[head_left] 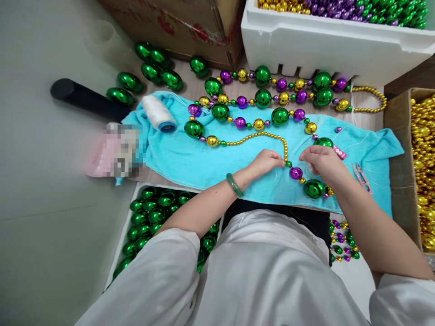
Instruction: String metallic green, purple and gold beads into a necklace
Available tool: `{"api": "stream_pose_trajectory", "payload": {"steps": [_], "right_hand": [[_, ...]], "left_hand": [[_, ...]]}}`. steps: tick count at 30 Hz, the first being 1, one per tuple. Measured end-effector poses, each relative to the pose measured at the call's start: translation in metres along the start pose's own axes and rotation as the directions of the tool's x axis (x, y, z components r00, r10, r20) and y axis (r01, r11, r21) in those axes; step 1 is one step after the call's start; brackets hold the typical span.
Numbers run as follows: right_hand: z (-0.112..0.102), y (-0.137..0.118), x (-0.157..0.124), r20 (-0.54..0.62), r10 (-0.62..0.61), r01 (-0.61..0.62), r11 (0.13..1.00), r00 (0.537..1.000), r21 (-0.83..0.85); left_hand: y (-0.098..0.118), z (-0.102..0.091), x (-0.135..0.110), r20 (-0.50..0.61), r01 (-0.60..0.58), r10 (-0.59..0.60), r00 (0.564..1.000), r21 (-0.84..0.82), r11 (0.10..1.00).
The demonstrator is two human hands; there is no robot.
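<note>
A string of gold, purple and green beads (296, 173) loops over the turquoise towel (204, 167). My left hand (267, 164), with a green bangle at its wrist, pinches this string where the small gold beads meet a small green one. Just to the right, my right hand (321, 163) has its fingertips pressed together above a purple bead; whatever is between them is too fine to make out. Beside that hand lie a pink tag (339, 153) and small thread snips (363, 179). Loose thread trails across the towel's right side.
A thread spool (158, 113) rests on the towel's left. Loose green beads (152, 71) lie behind it, near a cardboard box (183, 31). A white foam box (333, 45) of beads stands at the back, and a carton (401, 158) of gold beads at right. Green beads (156, 215) fill a low tray.
</note>
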State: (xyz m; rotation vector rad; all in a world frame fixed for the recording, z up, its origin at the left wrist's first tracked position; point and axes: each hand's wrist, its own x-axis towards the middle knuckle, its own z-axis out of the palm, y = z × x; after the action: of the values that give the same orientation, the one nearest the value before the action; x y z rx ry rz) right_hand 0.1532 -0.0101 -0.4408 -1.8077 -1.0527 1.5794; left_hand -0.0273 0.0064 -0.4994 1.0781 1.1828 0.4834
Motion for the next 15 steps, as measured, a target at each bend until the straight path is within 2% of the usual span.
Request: {"api": "stream_pose_trajectory", "payload": {"steps": [3, 4, 6, 9, 11, 13, 15], "right_hand": [[0.022, 0.005, -0.025, -0.043, -0.230, 0.211, 0.941, 0.972, -0.267], [0.032, 0.011, -0.032, -0.040, -0.313, 0.276, 0.883, 0.949, -0.380], [0.050, 0.028, -0.040, -0.023, -0.384, 0.289, 0.733, 0.923, -0.616], [0.071, 0.053, -0.038, 0.012, -0.382, 0.236, 0.546, 0.924, -0.804], [0.079, 0.064, -0.033, 0.037, -0.357, 0.218, 0.482, 0.934, -0.848], [0.082, 0.067, -0.035, 0.057, -0.307, 0.199, 0.456, 0.950, -0.867], [0.077, 0.063, -0.043, 0.087, -0.261, 0.201, 0.451, 0.961, -0.870]], "left_hand": [[0.011, 0.006, 0.001, -0.009, 0.098, -0.099, 0.995, -0.096, 0.991], [0.014, 0.007, 0.002, 0.016, 0.115, -0.113, 0.993, -0.138, 0.984], [0.017, 0.008, 0.004, 0.107, 0.115, -0.092, 0.990, -0.229, 0.967], [0.018, 0.009, 0.006, 0.220, 0.149, -0.087, 0.972, -0.284, 0.947], [0.017, 0.009, 0.005, 0.196, 0.164, -0.121, 0.973, -0.222, 0.961], [0.013, 0.009, 0.002, 0.134, 0.086, -0.067, 0.989, -0.141, 0.986], [0.009, 0.008, 0.000, 0.086, -0.059, 0.064, 0.994, -0.062, 0.996]]}}
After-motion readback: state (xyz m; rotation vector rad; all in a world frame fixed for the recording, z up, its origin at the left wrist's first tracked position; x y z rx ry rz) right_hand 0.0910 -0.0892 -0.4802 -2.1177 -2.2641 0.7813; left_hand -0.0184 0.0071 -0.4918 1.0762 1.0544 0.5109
